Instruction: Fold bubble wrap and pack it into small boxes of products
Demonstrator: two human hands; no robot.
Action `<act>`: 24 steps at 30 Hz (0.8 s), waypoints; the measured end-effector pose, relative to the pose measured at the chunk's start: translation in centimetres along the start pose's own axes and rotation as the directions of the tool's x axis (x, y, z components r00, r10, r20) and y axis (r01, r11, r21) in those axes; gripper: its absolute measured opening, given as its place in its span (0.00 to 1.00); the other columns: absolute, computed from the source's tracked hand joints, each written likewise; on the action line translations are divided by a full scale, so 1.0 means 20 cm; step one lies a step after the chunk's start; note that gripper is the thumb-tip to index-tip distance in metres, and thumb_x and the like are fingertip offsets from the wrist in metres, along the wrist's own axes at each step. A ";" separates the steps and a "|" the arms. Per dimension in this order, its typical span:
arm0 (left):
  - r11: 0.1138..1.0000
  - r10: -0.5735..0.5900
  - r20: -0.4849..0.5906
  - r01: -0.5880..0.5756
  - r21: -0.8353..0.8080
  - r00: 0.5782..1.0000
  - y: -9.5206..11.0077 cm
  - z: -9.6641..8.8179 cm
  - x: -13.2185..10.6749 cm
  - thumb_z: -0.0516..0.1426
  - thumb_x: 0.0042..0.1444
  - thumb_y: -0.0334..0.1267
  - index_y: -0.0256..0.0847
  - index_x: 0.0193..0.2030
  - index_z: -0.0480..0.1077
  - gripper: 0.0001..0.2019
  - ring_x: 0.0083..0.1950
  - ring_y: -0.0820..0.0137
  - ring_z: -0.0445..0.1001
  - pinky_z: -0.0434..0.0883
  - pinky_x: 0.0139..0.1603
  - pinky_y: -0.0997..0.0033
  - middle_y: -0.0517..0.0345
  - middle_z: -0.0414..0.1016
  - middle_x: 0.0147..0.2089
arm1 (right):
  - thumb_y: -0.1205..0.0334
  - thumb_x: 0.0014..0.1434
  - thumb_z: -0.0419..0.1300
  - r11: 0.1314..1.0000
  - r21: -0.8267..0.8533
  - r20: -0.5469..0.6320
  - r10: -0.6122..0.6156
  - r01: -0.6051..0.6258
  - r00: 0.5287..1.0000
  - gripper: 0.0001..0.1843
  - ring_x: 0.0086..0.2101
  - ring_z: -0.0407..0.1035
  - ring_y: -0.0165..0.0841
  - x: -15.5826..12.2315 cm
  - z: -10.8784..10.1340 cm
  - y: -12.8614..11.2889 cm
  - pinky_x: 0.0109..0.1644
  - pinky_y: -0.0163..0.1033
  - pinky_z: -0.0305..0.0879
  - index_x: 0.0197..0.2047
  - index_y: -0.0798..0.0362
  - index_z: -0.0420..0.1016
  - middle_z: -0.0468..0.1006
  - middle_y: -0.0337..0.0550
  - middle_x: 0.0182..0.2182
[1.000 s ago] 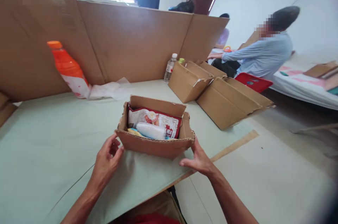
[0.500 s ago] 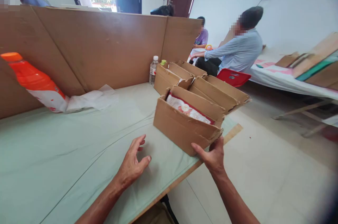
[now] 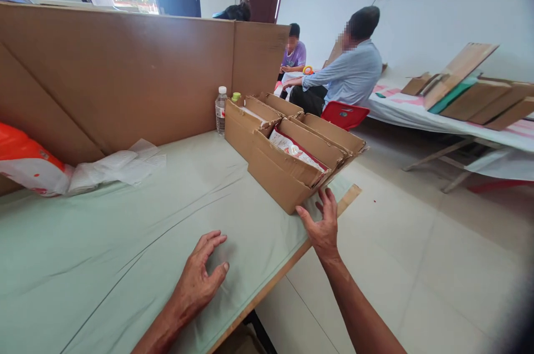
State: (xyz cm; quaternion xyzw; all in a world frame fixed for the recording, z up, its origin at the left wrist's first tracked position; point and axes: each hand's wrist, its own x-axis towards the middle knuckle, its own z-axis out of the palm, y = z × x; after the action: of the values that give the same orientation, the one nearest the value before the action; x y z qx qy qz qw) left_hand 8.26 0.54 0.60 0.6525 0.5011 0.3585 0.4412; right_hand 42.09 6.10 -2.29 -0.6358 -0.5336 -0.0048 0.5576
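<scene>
The nearest cardboard box point(image 3: 279, 176) stands at the table's right edge, pushed up against the other open cardboard boxes point(image 3: 240, 131) behind it. Inside it is a folded white patterned cloth point(image 3: 292, 148) with a dark red border. My right hand point(image 3: 323, 226) is at the box's near right corner, fingers apart and gripping nothing; whether the fingertips touch the cardboard I cannot tell. Over the pale green tablecloth point(image 3: 137, 270), my left hand point(image 3: 202, 270) is held with fingers spread and nothing in it, to the left of the box.
A tall cardboard panel point(image 3: 167, 70) stands along the table's far side. Before it are a clear water bottle point(image 3: 221, 112), a thin white plastic sheet point(image 3: 120, 167) and an orange bottle point(image 3: 25, 156). A person in blue point(image 3: 350, 73) sits beyond, near another table point(image 3: 450, 120).
The nearest box has moved away from me, close against the boxes behind it. My right hand has loosened its grip on the box corner. My view has turned to the right.
</scene>
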 end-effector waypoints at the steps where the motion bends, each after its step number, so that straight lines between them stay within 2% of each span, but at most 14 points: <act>1: 1.000 0.007 0.018 -0.007 0.001 1.000 0.01 0.01 0.01 0.58 0.55 0.41 0.45 0.57 0.74 0.22 0.64 0.51 0.71 0.75 0.56 0.51 0.43 0.69 0.65 | 0.43 0.54 0.67 1.000 -0.001 -0.018 0.009 -0.009 1.000 0.38 0.66 0.57 0.50 -0.01 -0.04 0.02 0.62 0.59 0.64 0.64 0.49 0.67 0.60 0.56 0.69; 4: 0.999 0.041 0.061 -0.041 -0.007 0.997 0.05 0.08 0.07 0.57 0.56 0.39 0.44 0.58 0.73 0.22 0.65 0.53 0.69 0.73 0.59 0.51 0.43 0.67 0.66 | 0.44 0.56 0.65 0.987 0.091 -0.131 0.145 -0.134 0.981 0.31 0.62 0.64 0.46 0.05 -0.15 0.08 0.61 0.55 0.64 0.59 0.49 0.71 0.66 0.53 0.65; 7: 0.996 0.074 0.089 -0.069 -0.053 0.993 0.09 0.19 0.18 0.56 0.54 0.37 0.44 0.64 0.67 0.28 0.65 0.54 0.69 0.71 0.61 0.51 0.43 0.64 0.67 | 0.41 0.55 0.63 0.898 0.317 -0.212 0.379 -0.304 0.900 0.31 0.58 0.67 0.42 0.20 -0.19 0.18 0.63 0.52 0.61 0.56 0.51 0.72 0.72 0.49 0.59; 9: 0.993 0.073 0.109 -0.061 -0.105 0.991 0.12 0.28 0.29 0.57 0.52 0.36 0.42 0.70 0.59 0.35 0.64 0.54 0.68 0.70 0.62 0.50 0.42 0.60 0.70 | 0.36 0.53 0.61 0.839 0.414 -0.216 0.467 -0.353 0.858 0.33 0.57 0.67 0.40 0.34 -0.17 0.26 0.62 0.50 0.61 0.53 0.51 0.72 0.73 0.48 0.56; 11: 0.985 0.055 0.138 -0.031 -0.172 0.989 0.15 0.38 0.40 0.58 0.50 0.36 0.41 0.73 0.52 0.42 0.66 0.52 0.66 0.69 0.62 0.49 0.40 0.54 0.73 | 0.32 0.53 0.57 0.803 0.461 -0.186 0.505 -0.379 0.843 0.34 0.54 0.69 0.39 0.46 -0.13 0.33 0.58 0.48 0.64 0.51 0.50 0.71 0.74 0.46 0.53; 13: 0.970 0.039 0.162 0.001 -0.244 0.986 0.16 0.47 0.52 0.60 0.48 0.37 0.42 0.75 0.48 0.46 0.67 0.51 0.64 0.69 0.61 0.50 0.40 0.49 0.75 | 0.27 0.54 0.53 0.756 0.516 -0.123 0.532 -0.404 0.838 0.34 0.49 0.72 0.37 0.56 -0.08 0.40 0.53 0.46 0.67 0.46 0.49 0.71 0.76 0.43 0.46; 17: 0.941 0.059 0.206 0.014 -0.339 0.977 0.17 0.61 0.68 0.63 0.43 0.39 0.44 0.75 0.45 0.51 0.68 0.47 0.62 0.68 0.61 0.48 0.40 0.41 0.77 | 0.22 0.52 0.51 0.678 0.597 -0.007 0.539 -0.429 0.842 0.36 0.40 0.75 0.38 0.65 0.00 0.49 0.46 0.45 0.71 0.36 0.50 0.71 0.75 0.39 0.31; 20: 0.938 0.086 0.226 -0.002 -0.347 0.970 0.18 0.68 0.74 0.64 0.40 0.40 0.37 0.75 0.44 0.55 0.69 0.43 0.59 0.68 0.62 0.48 0.36 0.40 0.77 | 0.24 0.55 0.51 0.651 0.632 0.013 0.534 -0.420 0.845 0.35 0.43 0.75 0.40 0.65 0.04 0.54 0.51 0.47 0.71 0.35 0.50 0.72 0.77 0.41 0.33; 24: 0.942 0.106 0.235 -0.022 -0.335 0.966 0.18 0.72 0.78 0.63 0.41 0.41 0.32 0.76 0.41 0.56 0.71 0.41 0.57 0.68 0.62 0.47 0.32 0.39 0.76 | 0.31 0.60 0.51 0.651 0.648 -0.003 0.520 -0.395 0.854 0.31 0.48 0.74 0.38 0.64 0.07 0.56 0.60 0.47 0.68 0.39 0.52 0.74 0.79 0.41 0.39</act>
State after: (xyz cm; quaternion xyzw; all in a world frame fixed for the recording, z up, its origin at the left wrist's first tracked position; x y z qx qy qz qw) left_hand 26.25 12.21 -0.69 0.6253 0.3529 0.3667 0.5916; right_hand 54.40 17.86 -2.98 -0.5239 -0.2700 0.2540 0.7669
